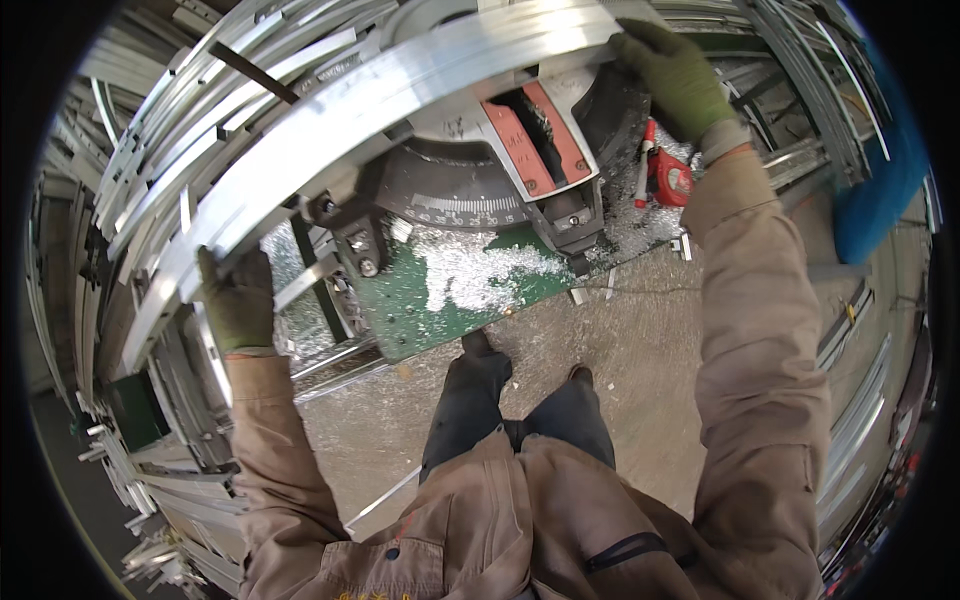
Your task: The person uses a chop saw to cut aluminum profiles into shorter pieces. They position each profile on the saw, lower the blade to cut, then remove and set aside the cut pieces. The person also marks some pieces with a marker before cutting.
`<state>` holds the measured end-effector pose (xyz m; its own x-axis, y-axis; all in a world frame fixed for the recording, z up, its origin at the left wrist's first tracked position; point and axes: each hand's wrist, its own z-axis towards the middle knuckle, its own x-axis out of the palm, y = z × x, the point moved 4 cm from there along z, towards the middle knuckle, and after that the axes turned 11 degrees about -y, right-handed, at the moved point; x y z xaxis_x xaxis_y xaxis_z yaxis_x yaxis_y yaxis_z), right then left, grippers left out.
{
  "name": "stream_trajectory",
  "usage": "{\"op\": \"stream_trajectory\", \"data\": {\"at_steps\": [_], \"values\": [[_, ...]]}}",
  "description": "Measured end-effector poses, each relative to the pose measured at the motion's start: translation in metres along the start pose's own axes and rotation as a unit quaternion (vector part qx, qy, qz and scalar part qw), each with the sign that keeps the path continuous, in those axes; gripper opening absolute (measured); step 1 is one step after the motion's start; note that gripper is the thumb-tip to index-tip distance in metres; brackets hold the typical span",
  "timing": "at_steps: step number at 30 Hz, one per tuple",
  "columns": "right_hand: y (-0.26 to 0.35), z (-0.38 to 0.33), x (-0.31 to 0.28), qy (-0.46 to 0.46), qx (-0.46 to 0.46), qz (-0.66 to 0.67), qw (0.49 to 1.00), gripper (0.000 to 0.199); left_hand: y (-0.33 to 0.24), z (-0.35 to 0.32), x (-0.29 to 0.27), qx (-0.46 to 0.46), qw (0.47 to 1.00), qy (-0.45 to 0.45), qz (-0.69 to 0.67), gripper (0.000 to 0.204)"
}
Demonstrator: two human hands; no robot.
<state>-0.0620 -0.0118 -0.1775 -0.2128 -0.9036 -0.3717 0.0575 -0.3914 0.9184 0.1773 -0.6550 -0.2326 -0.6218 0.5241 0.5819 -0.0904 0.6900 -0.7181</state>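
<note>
A long silvery aluminium profile (400,95) stretches from the left side to the upper right, across the bed of a mitre saw (440,175). Gripping its left part is my gloved left hand (240,305), thumb on the near side and the other fingers partly hidden. My gloved right hand (680,90) holds the profile's right end, fingers bent over it. Two red insert plates (515,150) flank the dark slot in the saw bed. The saw's green base (400,315) carries a heap of metal shavings (470,265).
Right of the saw lie a red tape measure (672,180) and a red-and-white marker (645,160). Many metal profiles (180,130) are stacked on the left, with more (815,70) at the right. Something blue (885,190) stands at the right rim.
</note>
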Motion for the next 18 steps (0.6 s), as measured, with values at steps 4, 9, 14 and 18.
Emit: {"op": "stream_trajectory", "data": {"at_steps": [4,9,14,18], "values": [[0.006,-0.010,-0.012,0.038,-0.025,0.047,0.998,0.030,-0.008,0.012,-0.017,0.040,0.998,0.041,-0.014,0.053],[0.019,-0.029,-0.010,-0.032,-0.087,-0.028,0.995,0.030,-0.022,0.046,-0.048,0.199,0.979,-0.007,0.047,0.048],[0.019,-0.029,-0.004,-0.036,-0.089,-0.010,0.995,0.028,-0.026,0.053,-0.055,0.271,0.960,-0.019,0.071,0.044],[0.018,-0.030,-0.001,-0.026,-0.099,0.009,0.995,0.029,-0.022,0.046,-0.048,0.275,0.957,-0.050,0.084,0.043]]}}
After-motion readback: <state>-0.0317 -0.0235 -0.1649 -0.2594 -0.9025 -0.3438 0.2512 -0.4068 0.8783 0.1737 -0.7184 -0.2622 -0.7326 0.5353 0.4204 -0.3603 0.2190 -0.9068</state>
